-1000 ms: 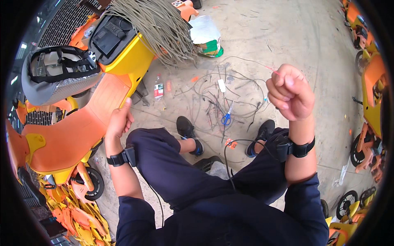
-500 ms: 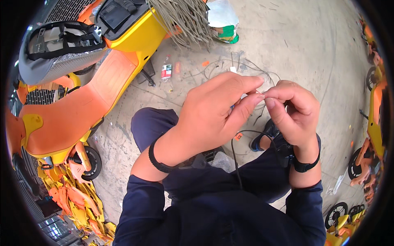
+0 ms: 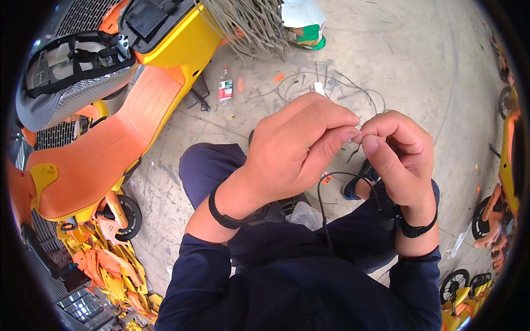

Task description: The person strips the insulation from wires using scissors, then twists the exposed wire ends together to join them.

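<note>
My left hand (image 3: 298, 151) and my right hand (image 3: 402, 157) meet fingertip to fingertip above my lap. Each is closed in a pinch of thumb and forefinger. Between the tips shows a bit of thin reddish wire (image 3: 362, 135); most of it is hidden by the fingers. Past the hands, loose grey cables (image 3: 353, 84) lie in loops on the floor, with a small white tag (image 3: 319, 88) among them. A black cable (image 3: 321, 207) arcs over my lap below the hands.
At left stands a yellow and orange scooter (image 3: 118, 132) bearing a grey bag (image 3: 77, 88). A bundle of grey cables (image 3: 248, 27) hangs at its end, near a white and green sack (image 3: 306, 25). A plastic bottle (image 3: 225, 88) lies on the floor. Orange and yellow panels (image 3: 110, 265) are piled lower left.
Both hands stay pinched together, shifted slightly right and down in the picture. The left fingers have drawn closer together, and the reddish bit now shows at the right fingertips.
</note>
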Demonstrator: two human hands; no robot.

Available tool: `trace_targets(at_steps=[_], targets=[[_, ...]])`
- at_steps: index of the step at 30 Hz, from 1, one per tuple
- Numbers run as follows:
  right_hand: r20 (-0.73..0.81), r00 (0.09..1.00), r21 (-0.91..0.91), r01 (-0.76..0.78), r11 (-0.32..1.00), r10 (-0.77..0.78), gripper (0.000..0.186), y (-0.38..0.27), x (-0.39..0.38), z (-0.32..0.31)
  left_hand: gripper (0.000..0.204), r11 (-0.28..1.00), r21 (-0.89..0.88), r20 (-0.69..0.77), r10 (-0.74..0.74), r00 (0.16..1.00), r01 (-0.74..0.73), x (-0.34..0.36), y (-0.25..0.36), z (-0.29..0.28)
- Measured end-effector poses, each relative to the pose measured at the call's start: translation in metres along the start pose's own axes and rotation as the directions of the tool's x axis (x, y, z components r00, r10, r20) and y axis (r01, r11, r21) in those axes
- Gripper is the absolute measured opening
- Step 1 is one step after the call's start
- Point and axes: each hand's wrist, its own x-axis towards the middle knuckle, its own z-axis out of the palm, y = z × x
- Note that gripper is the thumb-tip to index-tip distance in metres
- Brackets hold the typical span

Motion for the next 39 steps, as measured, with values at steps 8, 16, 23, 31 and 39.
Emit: trace_targets(at_steps=[8,16,23,31,39], targets=[[-0.003,0.987,-0.167,0.156,0.974,-0.159,0.007,0.009,0.006,0.006,0.014,0.996,0.047,-0.028,0.083,0.996,-0.081,-0.002,-0.008,-0.004],[-0.001,0.935,-0.455,0.314,0.833,-0.354,0.017,0.006,0.010,0.010,0.015,0.997,-0.038,-0.161,-0.078,0.984,0.073,-0.008,0.001,0.003],[0.040,0.876,-0.595,0.407,0.693,-0.481,0.024,0.008,0.011,0.013,0.015,0.998,0.004,-0.163,-0.054,0.985,0.055,-0.008,0.001,0.007],[0.081,0.874,-0.572,0.434,0.696,-0.478,0.025,0.009,0.011,0.012,0.014,0.989,-0.075,-0.079,-0.134,0.988,0.128,-0.008,0.000,0.000],[0.082,0.898,-0.499,0.412,0.762,-0.432,0.020,0.007,0.012,0.008,0.017,0.908,-0.358,-0.013,-0.239,0.971,0.219,-0.010,-0.005,-0.001]])
